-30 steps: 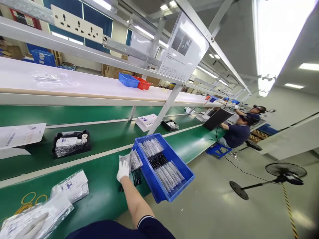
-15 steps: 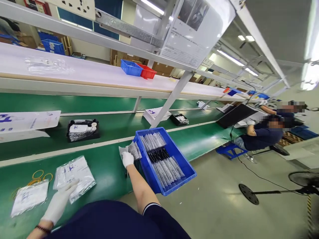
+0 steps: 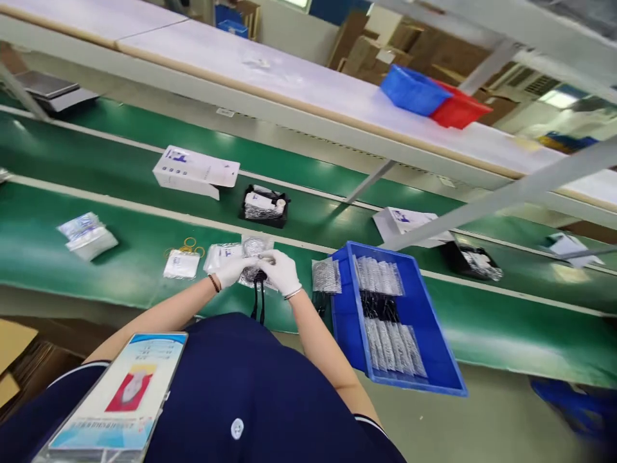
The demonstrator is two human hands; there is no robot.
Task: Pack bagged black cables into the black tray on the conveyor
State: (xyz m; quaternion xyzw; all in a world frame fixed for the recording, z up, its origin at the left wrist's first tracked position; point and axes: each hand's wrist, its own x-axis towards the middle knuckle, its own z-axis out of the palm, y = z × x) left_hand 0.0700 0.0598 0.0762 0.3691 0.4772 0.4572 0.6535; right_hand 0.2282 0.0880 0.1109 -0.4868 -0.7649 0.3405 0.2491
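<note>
Both my hands wear white gloves and meet in front of me above the green bench. My left hand (image 3: pixel 232 271) and my right hand (image 3: pixel 282 271) are closed together on a small clear packet (image 3: pixel 254 247) with a black cord (image 3: pixel 258 302) hanging down from it. Just left of them lie flat white plastic bags (image 3: pixel 182 263) and yellow rubber bands (image 3: pixel 187 245). To the right sits a blue bin (image 3: pixel 436 347) with rows of silvery packets and black cords, and a loose pile of silvery packets (image 3: pixel 324 275) lies beside it.
On the green conveyor belt (image 3: pixel 120 186) behind travel a white box (image 3: pixel 195 171), a black tray (image 3: pixel 265 207) with parts, another white box (image 3: pixel 405 222) and another black tray (image 3: pixel 470 260). More bags (image 3: pixel 87 235) lie far left. Blue and red bins (image 3: pixel 434 96) sit on the upper shelf.
My view swung down and left, away from the seated workers. My right hand left the packets beside the blue bin and joined my left hand in front of me, holding a packet with a cord.
</note>
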